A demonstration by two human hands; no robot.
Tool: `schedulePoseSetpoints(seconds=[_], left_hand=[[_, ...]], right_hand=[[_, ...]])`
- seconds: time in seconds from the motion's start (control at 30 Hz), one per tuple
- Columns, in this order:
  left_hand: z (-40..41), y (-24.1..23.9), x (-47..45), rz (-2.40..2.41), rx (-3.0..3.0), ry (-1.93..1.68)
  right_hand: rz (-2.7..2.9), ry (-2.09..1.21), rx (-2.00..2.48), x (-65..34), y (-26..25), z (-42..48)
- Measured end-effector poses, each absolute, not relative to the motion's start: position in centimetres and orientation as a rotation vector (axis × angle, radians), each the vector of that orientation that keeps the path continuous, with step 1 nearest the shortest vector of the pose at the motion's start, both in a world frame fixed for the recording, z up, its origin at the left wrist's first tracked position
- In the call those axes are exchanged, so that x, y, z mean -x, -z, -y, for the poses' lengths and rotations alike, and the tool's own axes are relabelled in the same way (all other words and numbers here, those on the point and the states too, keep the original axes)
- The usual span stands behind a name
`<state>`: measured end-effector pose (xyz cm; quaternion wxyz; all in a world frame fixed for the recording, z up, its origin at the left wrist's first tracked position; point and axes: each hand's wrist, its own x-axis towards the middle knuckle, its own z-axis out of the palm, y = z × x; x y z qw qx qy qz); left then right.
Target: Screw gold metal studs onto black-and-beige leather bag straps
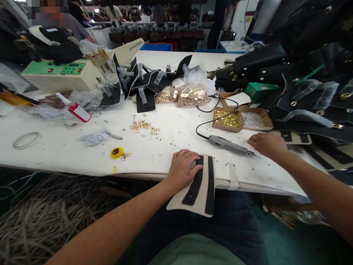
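Observation:
My left hand (pixel 184 167) is closed over the upper end of a cream panel (pixel 204 184) with two black strips, which looks like a bag flap. The panel lies at the table edge and its lower part hangs over my lap. Something greyish shows under the fingers, too hidden to name. My right hand (pixel 267 145) is closed just above the table, to the right of a grey electric screwdriver (pixel 230 145). Whatever its fingers hold, if anything, is hidden. The screwdriver lies on the table, its bit pointing right and its black cable (pixel 199 130) running back.
Cardboard boxes hold gold fittings (pixel 226 118) and clear plastic. Loose gold pieces (pixel 143 127), yellow tape (pixel 117 152) and a red bottle (pixel 79 112) lie to the left. Black bag parts (pixel 149 86) and a machine (pixel 66 75) stand behind; black bags (pixel 309 103) crowd the right. Another person is far left.

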<state>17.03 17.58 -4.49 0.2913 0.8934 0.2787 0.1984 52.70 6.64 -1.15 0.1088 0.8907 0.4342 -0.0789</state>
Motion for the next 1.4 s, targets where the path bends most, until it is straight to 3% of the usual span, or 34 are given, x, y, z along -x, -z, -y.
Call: schedulePoseSetpoints(seconds=[0.43, 0.7, 0.8, 0.87, 0.97, 1.4], left_hand=[[-17.4, 4.8, -16.8, -0.726, -2.412, -0.537], [-17.5, 4.9, -16.7, -0.717, -2.43, -0.547], [-17.5, 4.9, -16.7, -0.705, -2.437, -0.55], [-17.5, 4.8, -16.6, -0.703, -2.442, -0.55], [-17.6, 4.8, -16.6, -0.7, -2.449, -0.536], [-17.6, 4.7, -16.3, -0.666, -2.467, -0.521]], right_hand=[[-1.173, 0.164, -2.566, -51.7, 0.4, -6.6], [-1.33, 0.099, -2.873, -48.9, -1.3, -6.2], [-1.719, 0.516, -2.994, -43.8, -1.8, -6.9], [-1.999, 0.956, -2.829, -40.1, -1.3, -7.8], [-2.195, 1.257, -2.616, -36.3, 0.5, -9.0], [-2.302, 0.976, -2.573, -34.5, 2.2, -9.1]])
